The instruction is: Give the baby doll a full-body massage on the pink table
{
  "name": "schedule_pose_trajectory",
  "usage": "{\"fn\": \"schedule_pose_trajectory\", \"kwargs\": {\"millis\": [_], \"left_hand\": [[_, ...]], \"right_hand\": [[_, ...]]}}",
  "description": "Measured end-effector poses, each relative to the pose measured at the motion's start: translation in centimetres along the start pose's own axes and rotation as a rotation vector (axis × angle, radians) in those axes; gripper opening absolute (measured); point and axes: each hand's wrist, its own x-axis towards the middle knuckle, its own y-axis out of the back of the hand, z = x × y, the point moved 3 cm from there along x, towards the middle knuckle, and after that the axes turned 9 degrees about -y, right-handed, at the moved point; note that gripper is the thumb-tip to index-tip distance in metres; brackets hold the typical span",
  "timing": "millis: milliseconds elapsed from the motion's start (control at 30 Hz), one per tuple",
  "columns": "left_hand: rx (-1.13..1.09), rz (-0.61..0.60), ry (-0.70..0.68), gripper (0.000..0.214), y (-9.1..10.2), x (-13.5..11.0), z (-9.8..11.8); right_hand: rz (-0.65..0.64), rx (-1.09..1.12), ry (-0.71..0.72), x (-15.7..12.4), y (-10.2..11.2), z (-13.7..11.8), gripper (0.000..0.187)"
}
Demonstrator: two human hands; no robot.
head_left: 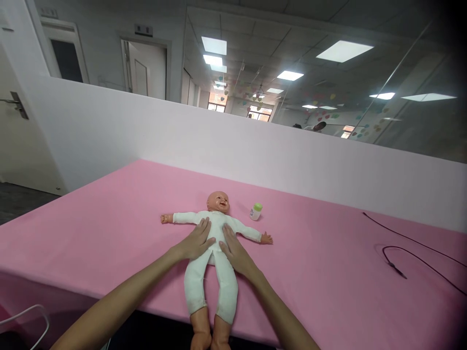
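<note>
Doll (217,235), left hand (197,240) and right hand (235,250) on torso (217,224) — grip spread, bottle (257,212) label (252,213) seemingly illegible

The head-worn camera looks forward and down from the near side of the pink table (310,282), close above the doll (218,228) at lower centre, toward the white wall (219,138); the black upper right corner is perhaps lens shading.

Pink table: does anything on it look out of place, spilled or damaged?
The black cord trails loosely on the right, apart from the doll and bottle, so looks out of place. The doll's feet also overhang the table's near edge. No spill or damage shows.
</note>
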Motion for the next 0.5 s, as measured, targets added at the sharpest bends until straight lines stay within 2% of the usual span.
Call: {"fn": "schedule_pose_trajectory", "kwargs": {"millis": [100, 167, 233, 400, 500], "left_hand": [[0.03, -0.011, -0.112, 0.087, -0.4, 0.0, 1.7], [0.041, 0.044, -0.141, 0.088, -0.7, 0.9, 2.2], [0.03, 0.109, -0.122, 0.088, -1.0, 2.3, 1.9], [-0.001, 0.267, -0.016, 0.082, -1.1, 5.2, -0.2], [0.032, 0.29, 0.038, 0.083, -1.0, 5.8, -1.4]], "right_hand": [[-0.072, -0.064, 0.176, 0.2, 0.2, -1.8, 0.067], [-0.074, -0.073, 0.264, 1.2, 0.2, -2.5, 0.066], [-0.036, -0.08, 0.29, 2.7, 0.1, -2.5, 0.067], [0.099, -0.1, 0.169, 5.7, -0.3, -1.0, 0.067], [0.163, -0.057, 0.07, 6.3, -0.2, 0.2, 0.068]]}}
